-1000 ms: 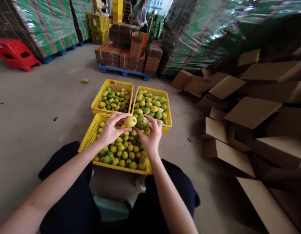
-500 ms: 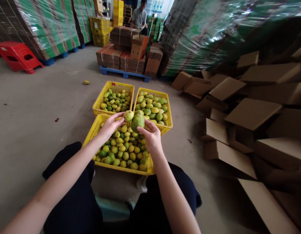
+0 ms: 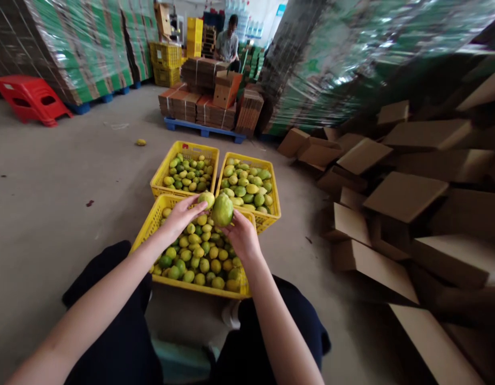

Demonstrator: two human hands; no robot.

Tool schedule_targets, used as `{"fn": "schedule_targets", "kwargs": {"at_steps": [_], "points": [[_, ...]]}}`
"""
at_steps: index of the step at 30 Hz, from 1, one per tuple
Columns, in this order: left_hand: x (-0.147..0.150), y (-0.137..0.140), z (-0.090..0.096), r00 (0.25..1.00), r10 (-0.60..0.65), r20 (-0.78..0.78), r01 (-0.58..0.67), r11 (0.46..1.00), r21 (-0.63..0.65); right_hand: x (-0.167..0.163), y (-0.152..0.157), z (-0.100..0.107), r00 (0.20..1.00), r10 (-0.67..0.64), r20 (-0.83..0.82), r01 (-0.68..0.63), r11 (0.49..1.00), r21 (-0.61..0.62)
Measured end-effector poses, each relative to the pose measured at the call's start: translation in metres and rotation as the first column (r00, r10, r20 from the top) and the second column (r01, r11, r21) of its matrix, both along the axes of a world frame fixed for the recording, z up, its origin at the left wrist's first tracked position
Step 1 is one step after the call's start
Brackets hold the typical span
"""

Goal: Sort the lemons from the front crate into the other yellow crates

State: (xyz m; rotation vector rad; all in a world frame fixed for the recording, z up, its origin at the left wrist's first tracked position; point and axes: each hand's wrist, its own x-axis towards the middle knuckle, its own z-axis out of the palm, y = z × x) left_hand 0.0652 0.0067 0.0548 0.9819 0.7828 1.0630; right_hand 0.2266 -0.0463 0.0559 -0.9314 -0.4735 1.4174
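Note:
My left hand (image 3: 186, 212) is closed round a small yellow-green lemon (image 3: 206, 199). Beside it, my right hand (image 3: 242, 231) grips a larger green lemon (image 3: 222, 210), its fingers under and behind the fruit. Both lemons are held up close together above the far side of the near yellow crate (image 3: 140, 231), which is full of yellow and green lemons (image 3: 199, 251). Behind it stand a back left crate (image 3: 158, 167) with smaller greenish lemons and a back right crate (image 3: 276, 190) with larger ones.
Flattened and open cardboard boxes (image 3: 405, 195) are heaped along the right. A red stool (image 3: 33, 99) stands at the far left, and one lemon (image 3: 140, 142) lies on the floor. Beyond the crates, a blue pallet (image 3: 203, 130) bears bundled cardboard; a person (image 3: 227, 45) is behind it.
The larger lemon has turned in my right hand, whose fingers now sit lower on it. My left hand's lemon has shifted slightly left. The view has tilted up a little.

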Motion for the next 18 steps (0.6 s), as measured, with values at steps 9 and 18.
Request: {"fn": "schedule_targets", "kwargs": {"at_steps": [9,18], "points": [[0.001,0.000,-0.004,0.987,-0.099,0.124,0.122,0.973,-0.194,-0.001,-0.007,0.005,0.977,0.177,0.118,-0.175,0.984,-0.021],[0.008,-0.005,-0.006,0.993,-0.040,0.107,0.070,0.953,-0.295,0.003,-0.007,-0.005,0.991,0.079,0.108,-0.063,0.988,-0.144]]}}
